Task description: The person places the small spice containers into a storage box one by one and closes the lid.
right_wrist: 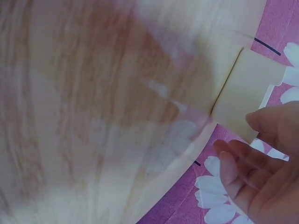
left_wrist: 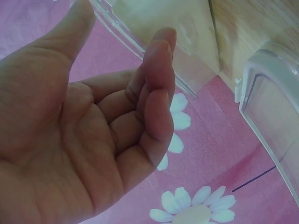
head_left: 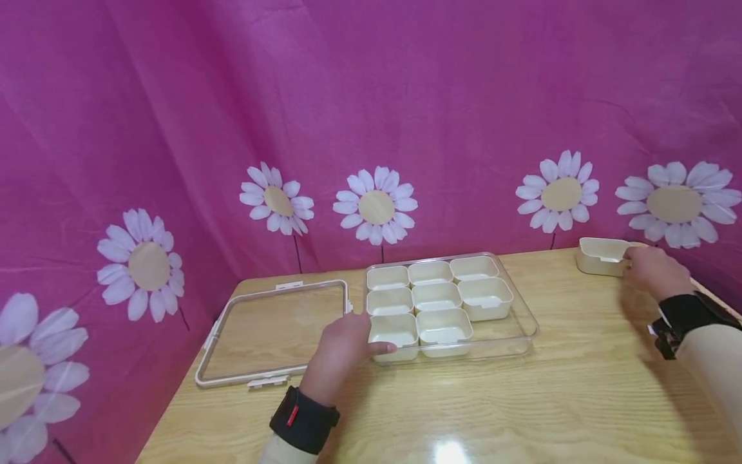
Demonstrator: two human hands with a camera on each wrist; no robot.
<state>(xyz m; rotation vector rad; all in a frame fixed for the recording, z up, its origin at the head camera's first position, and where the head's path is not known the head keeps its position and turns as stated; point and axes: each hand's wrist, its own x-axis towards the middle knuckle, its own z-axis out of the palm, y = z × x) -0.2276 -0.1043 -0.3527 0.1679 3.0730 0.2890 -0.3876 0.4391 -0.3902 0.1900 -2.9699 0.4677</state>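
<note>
A clear plastic tray lies on the table, holding several cream bins set in rows. Its see-through floor shows at the front right. My left hand grips the tray's front left corner, thumb along the front wall and fingers at the left side. In the left wrist view the tray's corner runs between thumb and bent fingers. Far to the right, my right hand holds a separate cream bin by its right end. The right wrist view has the thumb against this bin's wall.
Left of the tray lies a clear lid with a white rim and side clips. A magenta curtain with printed daisies closes off the back and left of the wooden table.
</note>
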